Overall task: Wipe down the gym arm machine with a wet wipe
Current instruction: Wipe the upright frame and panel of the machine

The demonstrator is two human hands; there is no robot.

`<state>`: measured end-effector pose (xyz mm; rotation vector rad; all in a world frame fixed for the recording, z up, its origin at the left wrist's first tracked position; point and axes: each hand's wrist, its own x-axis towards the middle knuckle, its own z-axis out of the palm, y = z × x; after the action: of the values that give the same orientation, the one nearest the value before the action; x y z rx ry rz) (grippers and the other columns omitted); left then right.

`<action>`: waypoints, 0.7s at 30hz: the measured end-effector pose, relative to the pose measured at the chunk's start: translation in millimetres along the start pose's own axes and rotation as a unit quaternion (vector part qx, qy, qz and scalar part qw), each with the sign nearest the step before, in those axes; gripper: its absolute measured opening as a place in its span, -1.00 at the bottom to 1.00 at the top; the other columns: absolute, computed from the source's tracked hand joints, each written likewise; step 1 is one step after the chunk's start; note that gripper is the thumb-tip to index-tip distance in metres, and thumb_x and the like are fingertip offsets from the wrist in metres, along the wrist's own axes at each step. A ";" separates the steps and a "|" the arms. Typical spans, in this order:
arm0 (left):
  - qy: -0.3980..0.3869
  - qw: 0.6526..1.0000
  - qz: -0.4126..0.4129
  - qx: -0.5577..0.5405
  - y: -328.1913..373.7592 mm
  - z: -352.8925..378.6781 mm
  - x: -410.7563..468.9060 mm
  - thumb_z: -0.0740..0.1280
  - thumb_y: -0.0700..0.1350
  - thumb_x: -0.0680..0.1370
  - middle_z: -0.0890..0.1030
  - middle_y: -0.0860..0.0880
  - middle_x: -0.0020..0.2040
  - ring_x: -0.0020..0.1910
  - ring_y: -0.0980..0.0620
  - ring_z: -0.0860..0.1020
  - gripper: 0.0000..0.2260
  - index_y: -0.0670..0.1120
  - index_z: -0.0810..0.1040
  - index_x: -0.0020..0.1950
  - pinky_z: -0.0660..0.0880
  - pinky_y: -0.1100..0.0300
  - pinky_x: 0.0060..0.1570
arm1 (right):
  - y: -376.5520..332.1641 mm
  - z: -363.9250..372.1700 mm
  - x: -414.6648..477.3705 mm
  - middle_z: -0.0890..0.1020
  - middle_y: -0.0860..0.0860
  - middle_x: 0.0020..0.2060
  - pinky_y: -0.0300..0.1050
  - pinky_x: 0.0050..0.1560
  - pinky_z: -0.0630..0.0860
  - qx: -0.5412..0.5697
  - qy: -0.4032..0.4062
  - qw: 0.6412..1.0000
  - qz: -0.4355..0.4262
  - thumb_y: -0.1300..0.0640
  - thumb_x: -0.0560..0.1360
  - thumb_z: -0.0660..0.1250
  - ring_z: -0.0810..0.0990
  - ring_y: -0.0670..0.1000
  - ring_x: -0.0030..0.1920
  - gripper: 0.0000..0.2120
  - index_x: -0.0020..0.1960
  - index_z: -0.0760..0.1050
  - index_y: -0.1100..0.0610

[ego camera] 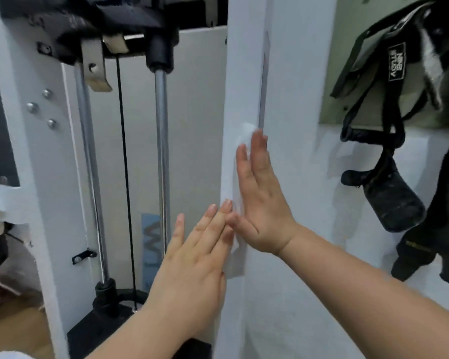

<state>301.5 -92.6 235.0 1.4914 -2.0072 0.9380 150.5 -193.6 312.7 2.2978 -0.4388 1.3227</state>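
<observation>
In the head view, the wet wipe [246, 137] is lying flat against the white upright post [241, 73] of the gym arm machine, spread as a long pale strip down the post's front face and corner. The right hand [259, 198] is pressing on it with the palm flat and the fingers straight and close together, pointing upward. The top of the wipe is showing just above and to the left of those fingertips, beside a narrow dark slot in the post. The left hand [195, 257] is resting lower and to the left, also with straight, slightly spread fingers. Its fingertips are reaching the post's left edge right beside the right thumb, and its inner side is touching the lower part of the wipe, which is hanging a little below the right palm. Neither hand is curling round the wipe; both are holding it against the post with flat fingers.

Left of the post, two shiny guide rods [161, 151] are standing upright with a thin black cable [123, 151] running between them, in front of a pale panel carrying blue lettering [151, 242]. Three round bolts [33, 108] are sitting on the white frame plate further left. To the right of the post, black straps [373, 86] and a dark padded handle [389, 200] are hanging against the wall. A patch of wooden floor [16, 332] is showing at the lower left.
</observation>
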 end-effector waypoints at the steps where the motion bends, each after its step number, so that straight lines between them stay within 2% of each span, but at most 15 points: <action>1: 0.008 1.000 -0.002 -0.010 -0.3 -1.2 4.7 0.09 -0.08 0.43 0.06 -0.10 0.66 0.61 -0.07 0.14 -0.32 -0.17 0.30 0.58 0.10 -0.24 0.44 | 8.6 -12.9 16.5 -0.03 0.37 0.60 0.31 0.61 -0.12 -0.058 -0.015 0.997 -0.038 -0.35 0.64 -0.10 -0.21 0.31 0.61 -0.11 0.60 0.05 0.41; 3: 0.029 0.999 -0.008 -0.033 -3.2 -6.1 14.9 0.10 -0.09 0.42 0.10 -0.08 0.65 0.58 -0.05 0.18 -0.32 -0.19 0.31 0.56 0.11 -0.20 0.44 | 23.0 -40.0 52.1 0.13 0.32 0.60 0.27 0.61 -0.11 -0.181 -0.041 0.975 -0.125 -0.36 0.63 -0.13 -0.11 0.29 0.61 -0.11 0.60 0.17 0.36; 5: 0.048 0.997 -0.019 -0.057 -7.5 -14.6 27.4 0.11 -0.10 0.41 0.14 -0.09 0.64 0.56 -0.04 0.20 -0.32 -0.19 0.31 0.56 0.10 -0.17 0.45 | 35.4 -66.4 91.7 0.22 0.20 0.61 0.25 0.62 -0.09 -0.279 -0.083 0.931 -0.220 -0.38 0.63 -0.13 -0.01 0.24 0.63 -0.14 0.61 0.20 0.29; 7: 0.064 0.995 -0.029 -0.077 -12.1 -24.7 41.8 0.11 -0.10 0.42 0.19 -0.09 0.63 0.55 -0.04 0.21 -0.34 -0.20 0.33 0.55 0.09 -0.14 0.46 | 47.0 -93.0 132.6 0.24 0.14 0.62 0.22 0.62 -0.12 -0.336 -0.129 0.887 -0.290 -0.37 0.65 -0.10 0.06 0.21 0.64 -0.18 0.63 0.17 0.24; 9: 0.076 0.993 -0.027 -0.090 -14.7 -33.2 55.6 0.11 -0.11 0.45 0.25 -0.12 0.60 0.54 -0.06 0.25 -0.38 -0.23 0.36 0.52 0.09 -0.12 0.47 | 58.0 -117.3 168.3 0.22 0.13 0.62 0.20 0.63 -0.12 -0.373 -0.139 0.864 -0.308 -0.34 0.67 -0.08 0.08 0.20 0.64 -0.21 0.64 0.14 0.23; 12: 0.098 0.988 -0.030 -0.116 -14.2 -39.9 66.8 0.11 -0.12 0.46 0.38 -0.15 0.53 0.50 -0.09 0.32 -0.45 -0.25 0.48 0.43 0.15 -0.11 0.45 | 61.2 -125.2 191.7 0.22 0.15 0.62 0.24 0.63 -0.06 -0.389 -0.107 0.875 -0.267 -0.34 0.67 -0.07 0.09 0.20 0.64 -0.21 0.64 0.15 0.23; 15: 0.100 0.987 -0.041 -0.121 -9.9 -34.7 64.1 0.10 -0.13 0.45 0.35 -0.12 0.55 0.50 -0.08 0.32 -0.43 -0.22 0.47 0.44 0.16 -0.10 0.44 | 55.0 -99.2 153.8 0.30 0.17 0.59 0.24 0.62 0.00 -0.361 -0.094 0.885 -0.277 -0.36 0.64 -0.07 0.19 0.22 0.61 -0.19 0.60 0.25 0.25; 19: 0.066 0.992 -0.045 -0.095 -12.9 -24.6 47.0 0.13 -0.08 0.44 0.17 -0.05 0.64 0.49 -0.03 0.28 -0.34 -0.14 0.31 0.57 0.25 -0.11 0.50 | 54.6 -88.5 106.6 0.29 0.12 0.60 0.18 0.62 0.09 -0.300 -0.208 0.841 -0.399 -0.36 0.63 -0.03 0.19 0.15 0.62 -0.20 0.62 0.23 0.21; 21: 0.048 0.993 -0.044 -0.096 -17.3 -22.3 39.8 0.13 -0.07 0.43 0.13 -0.04 0.65 0.48 -0.03 0.30 -0.32 -0.11 0.28 0.59 0.32 -0.16 0.42 | 61.1 -99.3 131.1 0.30 0.11 0.59 0.16 0.61 0.12 -0.312 -0.211 0.826 -0.421 -0.34 0.64 -0.04 0.21 0.14 0.61 -0.22 0.62 0.24 0.20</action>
<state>305.3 -104.1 282.2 1.3908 -1.8902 0.7442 113.1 -199.4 484.0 1.8114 0.0508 0.1745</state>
